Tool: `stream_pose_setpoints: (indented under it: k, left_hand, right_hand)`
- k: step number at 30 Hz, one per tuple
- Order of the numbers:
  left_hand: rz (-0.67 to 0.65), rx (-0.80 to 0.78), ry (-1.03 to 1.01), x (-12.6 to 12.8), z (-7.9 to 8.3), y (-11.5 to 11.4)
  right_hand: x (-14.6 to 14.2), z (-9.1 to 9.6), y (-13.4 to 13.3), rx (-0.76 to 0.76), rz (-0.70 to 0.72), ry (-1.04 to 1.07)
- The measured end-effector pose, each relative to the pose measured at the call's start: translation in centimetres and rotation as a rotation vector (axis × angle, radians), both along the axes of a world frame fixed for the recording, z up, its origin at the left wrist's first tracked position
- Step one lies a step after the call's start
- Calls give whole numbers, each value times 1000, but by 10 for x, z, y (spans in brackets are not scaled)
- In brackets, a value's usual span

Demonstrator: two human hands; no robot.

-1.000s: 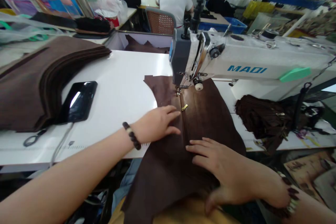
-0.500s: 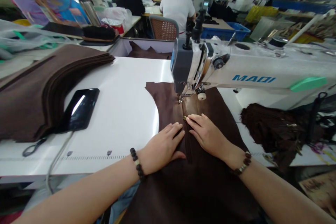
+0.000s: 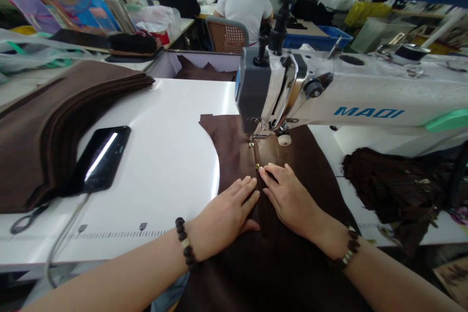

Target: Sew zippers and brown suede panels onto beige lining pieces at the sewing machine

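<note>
A dark brown leather piece (image 3: pixel 318 161) lies under the head of the sewing machine (image 3: pixel 285 87) and hangs over the front edge. A zipper (image 3: pixel 257 155) runs down its middle, with a brass-coloured slider (image 3: pixel 258 166) just in front of the presser foot (image 3: pixel 251 143). My left hand (image 3: pixel 232 214) rests flat on the leather to the left of the zipper, fingers stretched and thumb apart. On the right side, my right hand (image 3: pixel 292 200) lies on the leather with fingers spread. Its index fingertip is at the slider, and I see no grip on it.
Stacked brown leather pieces (image 3: pixel 73 92) and a black phone (image 3: pixel 104 158) with a cable lie on the left of the white table (image 3: pixel 175 156). Right of the machine sits a heap of brown zippered pieces (image 3: pixel 391 185). A person (image 3: pixel 243 7) sits beyond the table.
The view has shifted slightly closer, so the machine appears larger and the phone lower left. Both hands keep nearly the same places on the leather beside the zipper.
</note>
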State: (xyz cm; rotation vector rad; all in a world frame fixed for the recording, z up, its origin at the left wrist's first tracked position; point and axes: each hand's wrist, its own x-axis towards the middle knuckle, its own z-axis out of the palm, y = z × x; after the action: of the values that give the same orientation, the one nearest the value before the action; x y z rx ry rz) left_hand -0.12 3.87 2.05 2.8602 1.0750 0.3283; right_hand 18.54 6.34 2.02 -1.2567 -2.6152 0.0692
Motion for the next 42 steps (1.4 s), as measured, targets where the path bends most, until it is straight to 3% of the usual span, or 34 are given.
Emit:
stream_pose_setpoints:
  k: [16, 24, 28, 34, 42]
  left_hand:
    - [-69, -81, 20, -10, 8, 46]
    - [-63, -103, 31, -13, 11, 64]
    - [-1, -63, 12, -14, 8, 51]
    - [39, -19, -29, -14, 4, 12]
    - [-6, -27, -34, -7, -4, -1]
  right_hand:
    - [-27, -11, 37, 1, -190, 60]
    - [-26, -4, 64, -52, -153, 129]
    - [-14, 6, 48, -103, -137, 189]
    - [1, 1, -8, -78, -43, -28]
    - [12, -1, -3, -109, 52, -66]
